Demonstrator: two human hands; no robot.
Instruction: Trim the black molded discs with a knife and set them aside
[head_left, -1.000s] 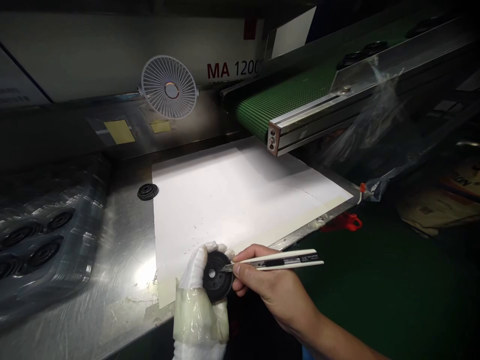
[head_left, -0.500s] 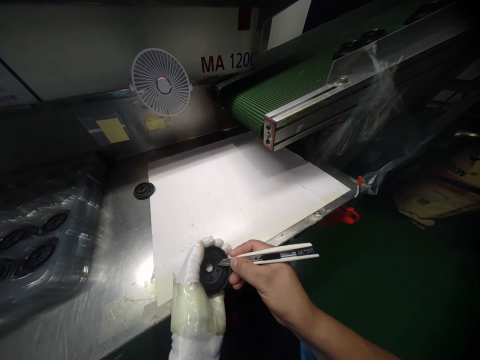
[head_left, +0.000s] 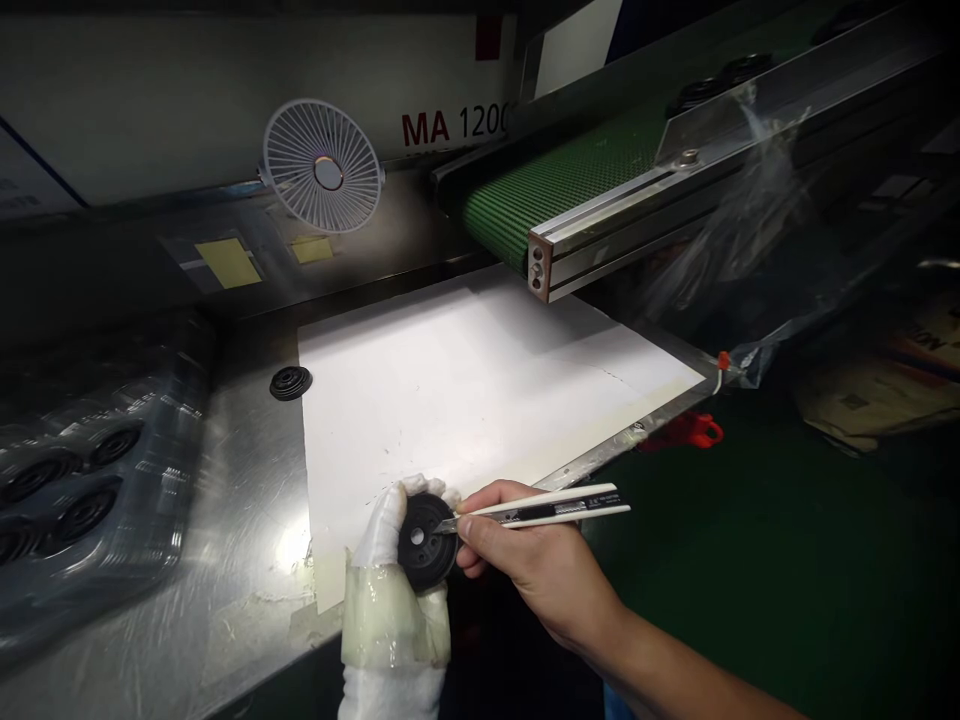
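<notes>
My left hand (head_left: pixel 386 540), in a white glove with clear tape about the palm and wrist, is closed around a round black plastic part (head_left: pixel 421 562) that has a hole at its centre. Bare, my right hand (head_left: pixel 517 535) pinches a white and black utility knife (head_left: pixel 562 506). The blade tip lies against the face of the black part, just right of the hole. Both hands are close together at the front edge of a white sheet (head_left: pixel 420 400). Left of the sheet, a similar black part (head_left: pixel 290 382) lies on the metal table (head_left: pixel 240 450).
A clear plastic tray (head_left: pixel 161 500) with several black parts stands at the left. Behind the sheet are a round fan (head_left: pixel 322 165) and a green conveyor belt (head_left: pixel 555 185) carrying black parts (head_left: pixel 697 95). A red-handled object (head_left: pixel 697 430) shows beyond the table's right edge.
The knife and my right hand have shifted very slightly left, the blade still at the part's face. My left hand keeps its hold. The whole view has moved a little.
</notes>
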